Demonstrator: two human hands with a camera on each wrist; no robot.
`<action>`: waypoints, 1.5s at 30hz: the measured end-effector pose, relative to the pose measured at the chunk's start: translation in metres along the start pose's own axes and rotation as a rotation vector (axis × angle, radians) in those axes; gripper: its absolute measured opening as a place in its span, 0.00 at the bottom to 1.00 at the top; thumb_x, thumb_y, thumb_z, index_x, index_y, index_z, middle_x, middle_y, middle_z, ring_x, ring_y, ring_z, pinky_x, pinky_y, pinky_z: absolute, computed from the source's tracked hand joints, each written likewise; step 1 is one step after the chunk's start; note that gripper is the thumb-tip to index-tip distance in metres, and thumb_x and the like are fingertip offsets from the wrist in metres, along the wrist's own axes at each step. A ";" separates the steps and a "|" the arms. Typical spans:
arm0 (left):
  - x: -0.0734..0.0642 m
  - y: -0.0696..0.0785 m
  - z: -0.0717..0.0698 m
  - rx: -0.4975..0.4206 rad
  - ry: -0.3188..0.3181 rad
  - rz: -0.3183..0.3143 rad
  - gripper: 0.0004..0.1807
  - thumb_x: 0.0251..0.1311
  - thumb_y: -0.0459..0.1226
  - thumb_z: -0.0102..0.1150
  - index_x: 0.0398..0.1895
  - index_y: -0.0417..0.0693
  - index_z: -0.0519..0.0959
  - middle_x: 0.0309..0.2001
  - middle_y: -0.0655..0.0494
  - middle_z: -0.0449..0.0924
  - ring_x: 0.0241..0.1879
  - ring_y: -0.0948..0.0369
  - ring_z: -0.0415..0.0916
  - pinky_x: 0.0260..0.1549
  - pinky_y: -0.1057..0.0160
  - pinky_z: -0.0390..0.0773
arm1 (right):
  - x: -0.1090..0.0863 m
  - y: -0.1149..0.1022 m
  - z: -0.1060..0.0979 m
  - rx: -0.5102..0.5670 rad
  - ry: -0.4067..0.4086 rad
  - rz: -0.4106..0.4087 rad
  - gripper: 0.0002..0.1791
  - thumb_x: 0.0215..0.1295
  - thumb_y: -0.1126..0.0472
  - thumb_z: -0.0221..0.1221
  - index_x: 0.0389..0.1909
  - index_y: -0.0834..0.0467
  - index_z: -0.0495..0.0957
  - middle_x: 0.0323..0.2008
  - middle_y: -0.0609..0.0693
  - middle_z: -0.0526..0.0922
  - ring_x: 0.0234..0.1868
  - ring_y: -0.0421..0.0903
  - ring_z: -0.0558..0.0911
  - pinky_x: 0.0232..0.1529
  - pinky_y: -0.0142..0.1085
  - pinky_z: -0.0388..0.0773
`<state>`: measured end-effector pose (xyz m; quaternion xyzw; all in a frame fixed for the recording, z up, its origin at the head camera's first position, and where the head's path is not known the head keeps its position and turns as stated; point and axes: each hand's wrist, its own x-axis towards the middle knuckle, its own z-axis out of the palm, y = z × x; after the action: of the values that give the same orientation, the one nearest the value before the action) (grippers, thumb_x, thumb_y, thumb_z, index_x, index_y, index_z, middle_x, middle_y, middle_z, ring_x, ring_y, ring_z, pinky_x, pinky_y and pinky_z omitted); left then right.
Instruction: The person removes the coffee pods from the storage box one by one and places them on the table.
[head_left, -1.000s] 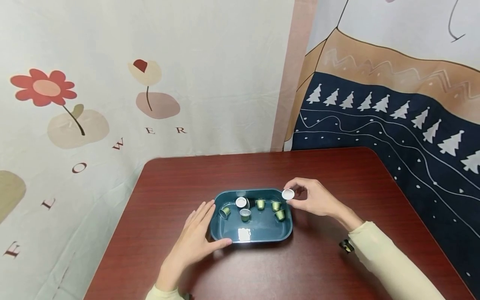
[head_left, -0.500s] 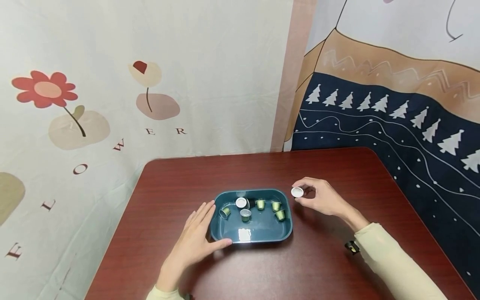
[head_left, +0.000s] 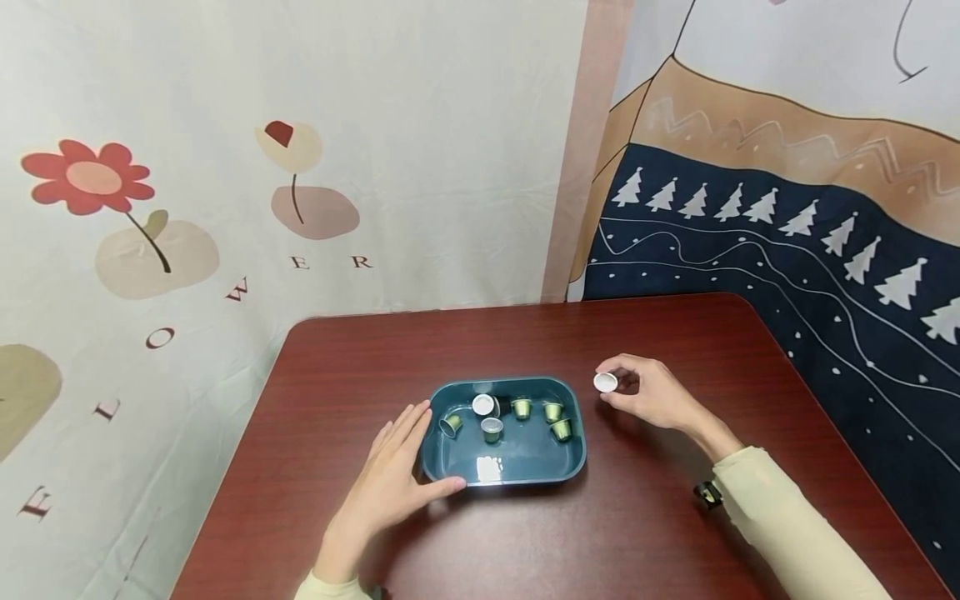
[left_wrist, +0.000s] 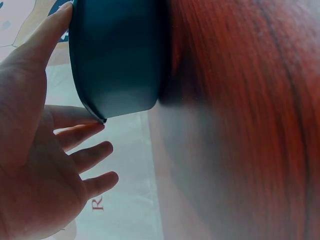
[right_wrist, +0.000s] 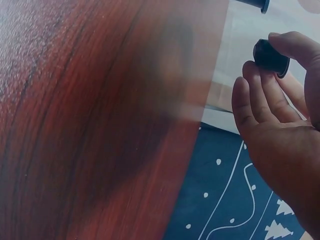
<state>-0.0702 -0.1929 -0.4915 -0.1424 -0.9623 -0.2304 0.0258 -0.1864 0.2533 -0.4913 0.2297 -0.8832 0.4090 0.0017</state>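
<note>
A dark coffee capsule with a white lid is pinched between thumb and fingers of my right hand, held above the table to the right of the tray. The lid faces the head camera. My left hand rests against the left end of the blue-green tray, thumb at its near rim and fingers straight along its side. Inside lie several green capsules and, towards the back, a dark capsule with a white lid. The left wrist view shows the tray's outer wall beside the spread fingers.
The dark red wooden table extends around the tray on all sides. Behind it hangs a pale cloth with flower prints, with a navy cloth with white trees to the right.
My right hand has moved right with the capsule, from the tray's right rim to beyond it over the table. The left hand and tray have stayed in place.
</note>
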 end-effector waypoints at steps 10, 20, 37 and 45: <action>-0.001 0.001 0.001 0.005 -0.006 -0.012 0.67 0.54 0.69 0.81 0.86 0.36 0.67 0.88 0.42 0.67 0.88 0.37 0.61 0.85 0.28 0.62 | 0.000 0.009 -0.002 -0.002 -0.043 0.083 0.19 0.68 0.67 0.77 0.58 0.55 0.88 0.46 0.49 0.92 0.43 0.41 0.86 0.47 0.31 0.85; -0.001 0.001 0.000 -0.003 -0.006 -0.018 0.66 0.54 0.68 0.81 0.86 0.36 0.67 0.88 0.44 0.66 0.88 0.37 0.62 0.85 0.27 0.62 | 0.002 0.018 0.002 0.012 -0.077 0.086 0.16 0.68 0.67 0.77 0.54 0.55 0.88 0.43 0.48 0.92 0.42 0.38 0.86 0.47 0.30 0.85; 0.000 0.001 0.000 -0.007 0.000 -0.004 0.66 0.54 0.67 0.82 0.86 0.35 0.68 0.88 0.42 0.67 0.88 0.37 0.62 0.85 0.27 0.63 | 0.002 0.028 0.012 0.028 -0.162 0.114 0.17 0.64 0.67 0.79 0.49 0.55 0.85 0.42 0.49 0.90 0.41 0.40 0.85 0.45 0.29 0.84; 0.000 0.000 0.000 -0.007 0.001 -0.001 0.66 0.54 0.67 0.82 0.86 0.35 0.68 0.88 0.43 0.67 0.88 0.37 0.62 0.85 0.27 0.63 | 0.001 0.028 0.015 0.036 -0.172 0.086 0.17 0.62 0.67 0.80 0.48 0.54 0.85 0.41 0.47 0.90 0.41 0.37 0.83 0.45 0.29 0.83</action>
<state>-0.0705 -0.1930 -0.4910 -0.1420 -0.9615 -0.2338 0.0259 -0.1958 0.2585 -0.5213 0.2259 -0.8815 0.4034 -0.0957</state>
